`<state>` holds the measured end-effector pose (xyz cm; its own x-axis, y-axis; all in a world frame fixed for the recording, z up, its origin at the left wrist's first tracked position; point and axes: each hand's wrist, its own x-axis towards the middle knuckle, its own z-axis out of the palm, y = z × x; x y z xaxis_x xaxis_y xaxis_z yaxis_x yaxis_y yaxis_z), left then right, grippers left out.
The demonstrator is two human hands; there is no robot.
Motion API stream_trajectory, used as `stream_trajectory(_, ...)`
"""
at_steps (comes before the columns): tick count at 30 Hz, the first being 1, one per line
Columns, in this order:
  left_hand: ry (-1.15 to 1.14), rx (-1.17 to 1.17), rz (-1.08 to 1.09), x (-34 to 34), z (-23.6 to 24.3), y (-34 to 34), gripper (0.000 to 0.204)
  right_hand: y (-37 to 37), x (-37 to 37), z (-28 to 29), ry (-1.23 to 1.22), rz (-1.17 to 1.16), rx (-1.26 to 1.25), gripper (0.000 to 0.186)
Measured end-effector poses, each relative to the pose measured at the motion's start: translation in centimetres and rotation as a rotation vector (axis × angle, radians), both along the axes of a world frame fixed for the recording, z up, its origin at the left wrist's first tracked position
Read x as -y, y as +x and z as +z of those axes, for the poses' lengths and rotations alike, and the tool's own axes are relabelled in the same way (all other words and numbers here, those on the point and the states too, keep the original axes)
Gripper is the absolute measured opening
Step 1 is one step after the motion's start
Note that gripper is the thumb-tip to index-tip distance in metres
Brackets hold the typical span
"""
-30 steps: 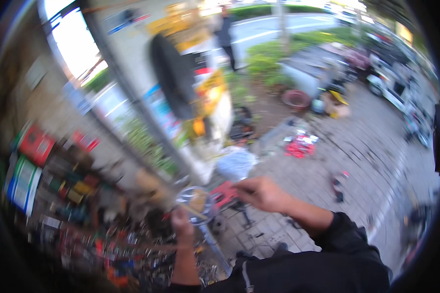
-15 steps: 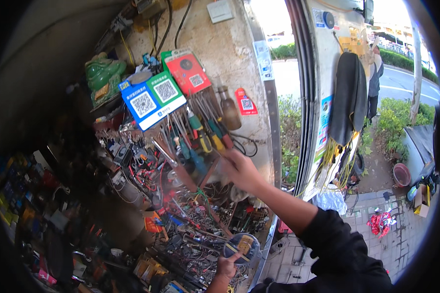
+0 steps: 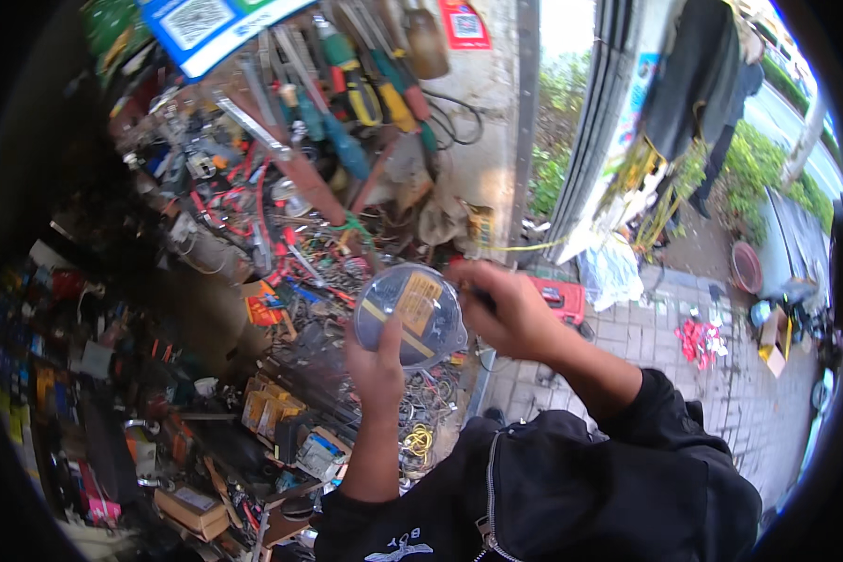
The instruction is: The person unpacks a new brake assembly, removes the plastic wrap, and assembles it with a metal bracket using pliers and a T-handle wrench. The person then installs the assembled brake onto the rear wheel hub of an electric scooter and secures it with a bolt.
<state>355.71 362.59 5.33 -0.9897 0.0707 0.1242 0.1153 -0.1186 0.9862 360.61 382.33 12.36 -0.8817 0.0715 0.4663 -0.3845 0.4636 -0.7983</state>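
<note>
My left hand (image 3: pixel 377 361) grips a round clear plastic tub (image 3: pixel 384 298) from its near left side, thumb lying across the lid. A yellowish label and a tape strip show on the lid. My right hand (image 3: pixel 510 314) is closed just right of the tub, its fingers curled round something dark that is mostly hidden and blurred. Beyond both hands, several screwdrivers (image 3: pixel 348 89) with green, yellow and blue handles stand in a rack against the wall. Small metal parts (image 3: pixel 431 403) lie heaped under and around the tub.
A red case (image 3: pixel 560 298) lies on the paving right of my right hand. Cardboard boxes (image 3: pixel 192 510) and mixed tools crowd the lower left. The door frame (image 3: pixel 585 140) rises at the right, and a person (image 3: pixel 726 122) stands outside beyond it.
My right hand has come down from the screwdriver rack to the tub's right side. My left hand has lifted the tub up and leftward in view. The head view has tilted downward.
</note>
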Motion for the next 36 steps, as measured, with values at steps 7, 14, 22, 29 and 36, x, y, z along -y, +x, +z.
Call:
stream_trajectory(7,-0.159,-0.157,-0.289,-10.1,2.5,2.2,0.040,9.5,-3.7,-3.8,0.417,-0.371,0.323,0.020)
stream_trajectory(14,-0.221,-0.308,-0.672,-18.5,0.6,9.0,0.042,18.0,-7.7,-6.7,-0.118,-0.642,0.356,0.016)
stream_trajectory(22,-0.404,-0.290,-0.960,-23.3,-2.5,18.9,0.039,28.9,-9.6,-9.6,-0.777,-0.798,0.572,0.046)
stream_trajectory(29,-0.401,-0.284,-1.014,-24.7,-4.7,24.2,0.041,34.9,-8.8,-10.3,-1.503,-0.648,0.369,0.032)
stream_trajectory(36,-0.273,-0.175,-1.194,-25.4,-3.2,27.8,0.062,39.5,-10.9,-8.6,-1.786,-0.577,0.330,0.027)
